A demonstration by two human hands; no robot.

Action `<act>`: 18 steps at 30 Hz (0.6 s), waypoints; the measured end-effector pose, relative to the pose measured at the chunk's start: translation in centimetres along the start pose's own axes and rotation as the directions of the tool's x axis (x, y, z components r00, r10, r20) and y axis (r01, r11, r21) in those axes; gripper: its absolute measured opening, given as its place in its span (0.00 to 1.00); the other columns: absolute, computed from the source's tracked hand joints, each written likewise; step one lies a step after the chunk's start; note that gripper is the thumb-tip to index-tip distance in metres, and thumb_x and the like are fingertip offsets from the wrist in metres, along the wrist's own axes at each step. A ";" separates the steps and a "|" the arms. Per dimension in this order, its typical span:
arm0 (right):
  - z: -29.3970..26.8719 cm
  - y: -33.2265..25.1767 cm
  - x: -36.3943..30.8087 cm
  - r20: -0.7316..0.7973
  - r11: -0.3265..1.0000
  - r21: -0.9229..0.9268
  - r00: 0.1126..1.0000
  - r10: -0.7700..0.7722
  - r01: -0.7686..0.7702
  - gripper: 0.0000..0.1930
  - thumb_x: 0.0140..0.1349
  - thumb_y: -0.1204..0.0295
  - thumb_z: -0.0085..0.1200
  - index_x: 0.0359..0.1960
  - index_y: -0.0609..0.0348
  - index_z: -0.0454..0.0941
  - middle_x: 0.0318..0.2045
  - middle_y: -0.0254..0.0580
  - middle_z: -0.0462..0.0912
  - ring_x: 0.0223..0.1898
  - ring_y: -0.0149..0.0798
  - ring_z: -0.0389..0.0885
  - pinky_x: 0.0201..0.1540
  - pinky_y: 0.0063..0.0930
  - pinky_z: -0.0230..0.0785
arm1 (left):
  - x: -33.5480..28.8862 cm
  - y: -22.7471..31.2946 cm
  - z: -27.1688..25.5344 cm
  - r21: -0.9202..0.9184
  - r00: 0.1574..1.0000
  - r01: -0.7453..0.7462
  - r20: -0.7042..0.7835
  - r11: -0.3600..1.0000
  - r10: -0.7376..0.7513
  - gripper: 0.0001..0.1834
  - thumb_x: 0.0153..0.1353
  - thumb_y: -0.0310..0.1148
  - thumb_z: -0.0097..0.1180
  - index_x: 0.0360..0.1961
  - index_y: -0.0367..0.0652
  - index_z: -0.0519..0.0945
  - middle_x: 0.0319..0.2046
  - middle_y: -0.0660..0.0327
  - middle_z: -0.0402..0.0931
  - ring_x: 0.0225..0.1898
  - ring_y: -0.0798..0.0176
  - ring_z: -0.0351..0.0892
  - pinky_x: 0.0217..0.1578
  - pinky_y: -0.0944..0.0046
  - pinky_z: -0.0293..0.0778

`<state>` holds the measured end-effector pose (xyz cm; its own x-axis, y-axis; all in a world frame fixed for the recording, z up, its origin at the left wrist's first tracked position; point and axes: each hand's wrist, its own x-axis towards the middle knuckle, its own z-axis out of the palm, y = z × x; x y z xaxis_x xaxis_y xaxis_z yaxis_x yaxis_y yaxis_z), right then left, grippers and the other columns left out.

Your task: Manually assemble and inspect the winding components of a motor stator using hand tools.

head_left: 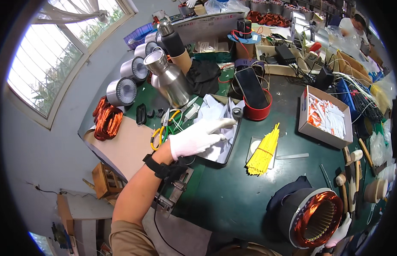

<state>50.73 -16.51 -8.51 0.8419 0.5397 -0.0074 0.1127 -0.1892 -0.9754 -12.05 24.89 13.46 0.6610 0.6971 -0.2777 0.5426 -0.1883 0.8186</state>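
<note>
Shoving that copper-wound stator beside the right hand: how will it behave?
The stator is probably heavy for its size, given its thick round housing and dense copper windings. That round outer wall suggests it could roll if on its side. The windings look exposed at the open end, so a knock there might damage them.

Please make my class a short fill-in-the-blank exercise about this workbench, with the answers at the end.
1. The left hand, over a tray of paper, wears a glove coloured ____.
2. The bundle of thin sticks is ____.
3. The phone stands in a round holder coloured ____.
4. The sticks lie to the ____ of the open box.

Missing words: white; yellow; red; left.
</note>
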 end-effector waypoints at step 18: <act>3.9 -8.8 -4.3 0.387 0.063 -0.878 0.782 -0.489 0.475 0.24 0.79 0.50 0.50 0.61 0.54 0.82 0.53 0.49 0.85 0.48 0.53 0.86 0.50 0.44 0.80 | -9.1 -5.5 -5.2 -0.098 0.795 0.122 -0.586 0.988 -0.156 0.22 0.70 0.24 0.48 0.62 0.27 0.78 0.54 0.52 0.84 0.52 0.65 0.84 0.55 0.64 0.78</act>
<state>44.05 -13.99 -0.73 0.3983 0.8321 0.3860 0.8701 -0.4760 0.1281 -23.80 23.18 14.14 0.1375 0.9890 -0.0540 0.5658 -0.0337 0.8238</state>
